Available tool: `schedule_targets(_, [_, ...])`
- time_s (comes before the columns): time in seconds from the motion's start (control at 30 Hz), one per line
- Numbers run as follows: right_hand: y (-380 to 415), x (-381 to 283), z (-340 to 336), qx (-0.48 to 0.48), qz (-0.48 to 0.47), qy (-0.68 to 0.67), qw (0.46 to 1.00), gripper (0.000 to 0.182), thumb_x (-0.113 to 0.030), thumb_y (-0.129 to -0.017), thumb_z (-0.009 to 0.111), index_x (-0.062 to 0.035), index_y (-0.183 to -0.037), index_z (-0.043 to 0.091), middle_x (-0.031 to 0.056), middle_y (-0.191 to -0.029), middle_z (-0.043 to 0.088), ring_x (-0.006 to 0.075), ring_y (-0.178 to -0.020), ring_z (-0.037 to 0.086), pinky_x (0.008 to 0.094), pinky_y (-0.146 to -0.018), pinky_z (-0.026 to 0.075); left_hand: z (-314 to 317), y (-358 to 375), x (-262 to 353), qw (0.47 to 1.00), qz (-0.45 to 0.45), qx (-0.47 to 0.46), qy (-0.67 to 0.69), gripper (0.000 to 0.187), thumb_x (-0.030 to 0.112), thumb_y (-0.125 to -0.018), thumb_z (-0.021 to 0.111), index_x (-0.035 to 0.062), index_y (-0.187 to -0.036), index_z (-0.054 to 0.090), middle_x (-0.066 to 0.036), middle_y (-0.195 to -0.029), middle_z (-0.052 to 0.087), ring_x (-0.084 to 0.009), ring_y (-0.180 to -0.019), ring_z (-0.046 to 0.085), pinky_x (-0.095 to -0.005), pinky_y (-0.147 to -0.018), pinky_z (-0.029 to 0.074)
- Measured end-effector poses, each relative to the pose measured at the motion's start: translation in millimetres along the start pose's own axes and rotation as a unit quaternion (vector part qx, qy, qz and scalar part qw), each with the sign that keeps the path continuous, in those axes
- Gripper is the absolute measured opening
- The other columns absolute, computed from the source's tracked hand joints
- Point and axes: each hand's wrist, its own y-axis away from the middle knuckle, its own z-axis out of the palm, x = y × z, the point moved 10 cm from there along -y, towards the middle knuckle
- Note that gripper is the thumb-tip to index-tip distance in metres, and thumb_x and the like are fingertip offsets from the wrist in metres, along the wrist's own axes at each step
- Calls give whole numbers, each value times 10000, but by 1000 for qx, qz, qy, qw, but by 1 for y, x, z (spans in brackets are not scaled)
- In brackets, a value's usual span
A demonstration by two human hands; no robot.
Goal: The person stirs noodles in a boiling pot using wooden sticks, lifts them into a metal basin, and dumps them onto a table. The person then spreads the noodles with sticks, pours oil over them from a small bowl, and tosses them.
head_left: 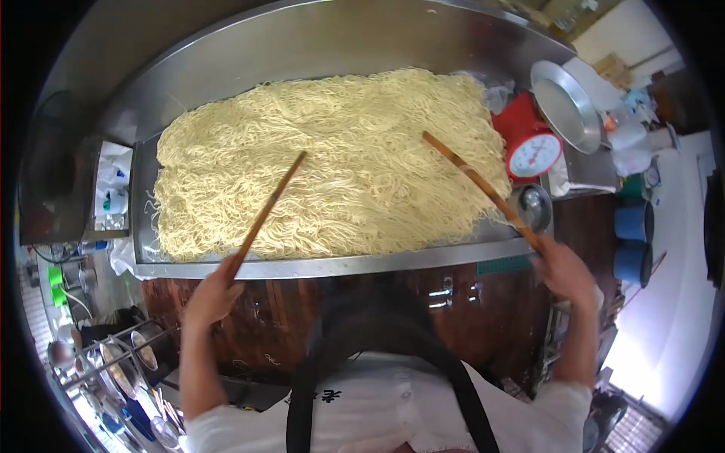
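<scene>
A wide bed of pale yellow noodles (pixel 340 166) is spread over a long metal tray (pixel 317 267). My left hand (pixel 211 297) grips the lower end of a long wooden stick (pixel 268 208), whose tip overlaps the noodles left of the middle. In my right hand (pixel 563 272) is a second wooden stick (pixel 483 187), slanting up and left across the right part of the noodles. Both hands are closed, just outside the tray's near edge, with the sticks pointing inward.
Right of the noodles stands a red dial scale (pixel 534 155), with a round metal pan (pixel 563 104) behind it. A small metal bowl (pixel 533 208) sits at the tray's right corner. Blue bins (pixel 633 241) stand farther right, and pots (pixel 117 370) crowd the lower left.
</scene>
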Motion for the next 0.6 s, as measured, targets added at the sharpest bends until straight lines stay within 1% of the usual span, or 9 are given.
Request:
schedule_targets(0.07, [-149, 1, 91, -45, -8, 10, 999, 340, -157, -926, 554, 18, -1217, 549, 297, -1015, 668, 454, -984, 641, 520, -848, 501, 57, -77, -9, 996, 49, 68, -12, 674, 8, -805, 512, 75, -1466, 398, -312, -1289, 578, -447, -1221, 549, -477, -1027, 444])
schedule_targets(0.1, [-219, -22, 117, 6, -4, -55, 998, 307, -136, -920, 534, 32, -1175, 560, 287, -990, 677, 439, -946, 660, 516, -818, 509, 79, -121, 8, 993, 59, 71, 71, 657, 22, -822, 536, 65, -1464, 399, -315, -1301, 572, -446, -1238, 542, -471, -1043, 436])
schedule_targets(0.13, [-282, -54, 144, 67, -87, -133, 985, 302, -135, -921, 537, 34, -1171, 556, 269, -949, 683, 427, -879, 669, 510, -775, 522, 92, -162, 26, 979, 141, 123, 83, 646, 51, -841, 580, 46, -1460, 396, -304, -1259, 602, -456, -1201, 566, -471, -1010, 457])
schedule_targets(0.17, [-305, -107, 146, 82, -157, -127, 976, 306, -128, -936, 528, 34, -1196, 528, 247, -880, 669, 410, -783, 660, 505, -719, 520, 97, -196, 51, 978, 118, 62, 162, 655, 88, -852, 633, 23, -1458, 391, -297, -1170, 637, -439, -1075, 624, -449, -916, 503])
schedule_targets(0.23, [-285, -170, 128, -1, -138, -162, 977, 315, -125, -953, 510, 32, -1226, 504, 238, -863, 648, 389, -773, 648, 495, -717, 507, 97, -208, 90, 956, 17, -52, 288, 671, 104, -890, 649, 20, -1489, 358, -194, -1007, 654, -287, -871, 631, -389, -792, 523])
schedule_targets(0.33, [-250, -143, 168, -1, -99, -154, 983, 273, -161, -941, 553, 6, -1151, 496, 220, -850, 618, 381, -796, 631, 479, -706, 478, 143, -212, 28, 911, 108, 21, 398, 701, 78, -895, 652, 23, -1512, 326, -124, -900, 640, -229, -737, 620, -361, -681, 524])
schedule_targets(0.4, [-229, -150, 216, 19, -109, -161, 981, 268, -168, -955, 550, 7, -1152, 501, 214, -880, 628, 358, -786, 629, 449, -697, 485, 159, -180, 34, 889, 83, -21, 449, 715, 56, -894, 654, -3, -1510, 296, -67, -672, 580, -137, -439, 495, -304, -408, 407])
schedule_targets(0.57, [-159, -251, 124, 55, -171, -305, 935, 269, -178, -961, 574, -2, -1153, 506, 236, -937, 636, 386, -823, 630, 450, -738, 501, 86, -144, 107, 793, 92, -32, 601, 554, 61, -911, 632, 28, -1407, 388, -3, -579, 471, -111, -403, 444, -274, -371, 371])
schedule_targets(0.6, [-155, -255, 100, 64, -174, -331, 925, 269, -182, -960, 579, -4, -1149, 507, 244, -949, 638, 395, -837, 631, 453, -748, 502, 73, -124, 99, 809, 104, -17, 579, 595, 58, -921, 620, 51, -1454, 354, -16, -630, 484, -96, -413, 440, -265, -365, 361])
